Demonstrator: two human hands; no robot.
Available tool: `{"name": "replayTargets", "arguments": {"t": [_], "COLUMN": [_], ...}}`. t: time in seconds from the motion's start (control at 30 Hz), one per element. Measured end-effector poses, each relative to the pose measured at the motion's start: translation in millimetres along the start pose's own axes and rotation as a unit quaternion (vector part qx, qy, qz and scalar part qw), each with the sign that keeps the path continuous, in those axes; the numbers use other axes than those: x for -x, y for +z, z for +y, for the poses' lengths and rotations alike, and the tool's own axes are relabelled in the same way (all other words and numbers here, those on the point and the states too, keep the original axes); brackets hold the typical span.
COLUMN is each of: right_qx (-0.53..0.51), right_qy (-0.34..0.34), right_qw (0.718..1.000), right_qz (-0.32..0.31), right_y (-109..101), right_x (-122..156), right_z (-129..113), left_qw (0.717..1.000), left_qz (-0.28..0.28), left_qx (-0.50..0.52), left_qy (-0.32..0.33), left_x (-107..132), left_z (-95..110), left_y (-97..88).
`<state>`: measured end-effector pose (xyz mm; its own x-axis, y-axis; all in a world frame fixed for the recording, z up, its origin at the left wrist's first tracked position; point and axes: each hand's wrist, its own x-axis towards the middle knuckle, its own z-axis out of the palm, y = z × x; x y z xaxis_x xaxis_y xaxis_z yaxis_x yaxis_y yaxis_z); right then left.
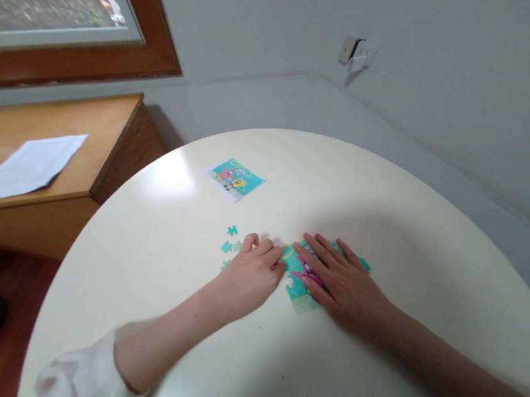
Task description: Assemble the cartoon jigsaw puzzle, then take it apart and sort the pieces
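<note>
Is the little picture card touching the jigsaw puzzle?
Apart: the head view plainly shows bare white tabletop between the picture card and the partly built jigsaw puzzle.

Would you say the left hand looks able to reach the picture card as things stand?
Probably yes: the picture card lies beyond the left hand, with only flat, loose puzzle pieces near the way.

A small plain room, whether home or office staying unclear, is showing itself by a wood-framed window and a wooden desk bearing paper at upper left, a wall outlet sitting at upper right, and a round-edged white table filling the centre.
</note>
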<state>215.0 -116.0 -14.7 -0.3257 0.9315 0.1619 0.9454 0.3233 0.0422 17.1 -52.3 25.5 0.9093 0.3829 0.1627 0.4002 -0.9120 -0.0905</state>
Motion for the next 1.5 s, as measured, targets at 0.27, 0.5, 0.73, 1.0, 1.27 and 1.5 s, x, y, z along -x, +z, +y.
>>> {"name": "replayTargets", "arguments": {"t": [0.27, 0.5, 0.73, 1.0, 1.27, 1.5], "right_qx": [0.002, -0.004, -0.02, -0.083, -0.096, -0.109], "right_qy": [0.001, -0.003, -0.005, -0.048, -0.045, -0.04], "right_qw": [1.0, 1.0, 0.999, 0.993, 0.993, 0.993], "right_qz": [0.0, 0.003, 0.024, 0.064, 0.052, 0.031], "right_y": [1.5, 3.4, -3.1, -6.4, -9.4, -9.4], "right_x": [-1.9, -1.0, -2.0, -2.3, -5.3, -4.9], "right_z": [2.7, 5.6, 3.3, -3.0, -4.0, -5.5], "left_qw": [0.994, 0.995, 0.992, 0.988, 0.976, 0.978], "left_qz": [-0.08, -0.064, -0.062, -0.051, -0.025, -0.019], "left_qx": [-0.062, -0.06, -0.089, -0.126, -0.186, -0.177], "left_qy": [-0.04, -0.053, -0.057, -0.079, -0.111, -0.111], "left_x": [-4.8, -3.1, -1.4, 0.3, 8.9, 10.7], "left_z": [24.2, 24.7, 32.4, 43.9, 62.1, 62.9], "left_y": [-7.2, 1.4, 2.5, 6.2, 7.8, 8.6]}}
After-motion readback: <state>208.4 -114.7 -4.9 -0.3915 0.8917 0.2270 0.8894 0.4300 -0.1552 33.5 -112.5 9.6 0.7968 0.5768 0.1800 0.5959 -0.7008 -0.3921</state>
